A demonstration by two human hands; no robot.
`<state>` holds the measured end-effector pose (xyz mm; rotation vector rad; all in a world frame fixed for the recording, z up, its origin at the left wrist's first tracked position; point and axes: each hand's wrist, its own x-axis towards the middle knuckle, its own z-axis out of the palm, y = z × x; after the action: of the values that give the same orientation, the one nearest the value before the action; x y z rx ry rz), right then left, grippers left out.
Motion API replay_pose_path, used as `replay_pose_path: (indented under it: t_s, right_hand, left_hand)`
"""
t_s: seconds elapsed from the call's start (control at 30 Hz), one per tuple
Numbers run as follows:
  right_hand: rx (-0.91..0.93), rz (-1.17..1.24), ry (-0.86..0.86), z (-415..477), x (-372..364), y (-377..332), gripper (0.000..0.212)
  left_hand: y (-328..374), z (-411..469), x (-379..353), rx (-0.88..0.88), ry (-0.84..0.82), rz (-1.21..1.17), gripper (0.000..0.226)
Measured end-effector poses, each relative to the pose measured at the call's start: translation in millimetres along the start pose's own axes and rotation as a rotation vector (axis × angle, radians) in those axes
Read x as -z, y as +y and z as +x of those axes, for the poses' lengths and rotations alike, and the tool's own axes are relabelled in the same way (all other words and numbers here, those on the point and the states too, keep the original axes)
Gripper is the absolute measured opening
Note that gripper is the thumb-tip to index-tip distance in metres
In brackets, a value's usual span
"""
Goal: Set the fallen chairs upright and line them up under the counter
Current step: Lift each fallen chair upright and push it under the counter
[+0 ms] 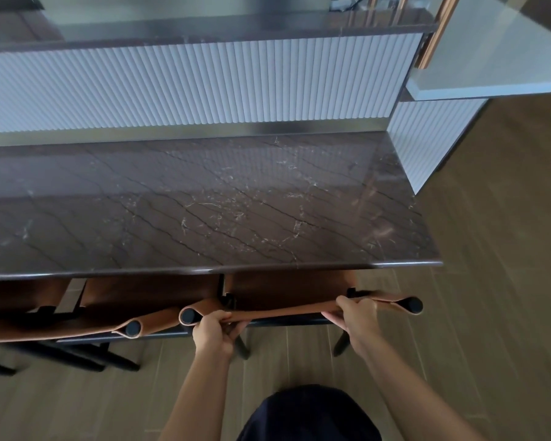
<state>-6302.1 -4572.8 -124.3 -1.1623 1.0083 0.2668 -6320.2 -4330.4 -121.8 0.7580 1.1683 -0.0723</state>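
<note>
Three tan leather chairs with black frames stand upright along the front edge of the dark marble counter [204,202], their seats partly under it. On the rightmost chair [287,292], both my hands grip the top of the leather backrest. My left hand [215,329] holds it near the left post and my right hand [355,316] near the right post. The middle chair [147,297] stands close beside it. The left chair [19,297] is cut off by the frame edge.
A white fluted panel [204,84] rises behind the counter, with a higher shelf on top. A white cabinet end [427,141] and a glass surface [497,49] stand at the right. Wooden floor [490,281] lies right of and behind the chairs.
</note>
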Motion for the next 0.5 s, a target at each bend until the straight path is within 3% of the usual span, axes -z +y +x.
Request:
replay_pose_path:
  t_s: [0.2, 0.5]
  right_hand:
    - [-0.039, -0.015, -0.051, -2, 5, 0, 0.051]
    - [-0.022, 0.086, -0.006, 2, -17, -1, 0.048]
  left_hand:
    - [-8, -2, 4, -0.046, 0.051, -0.008, 0.016]
    - [21, 15, -8, 0.044, 0.008, -0.021, 0.019]
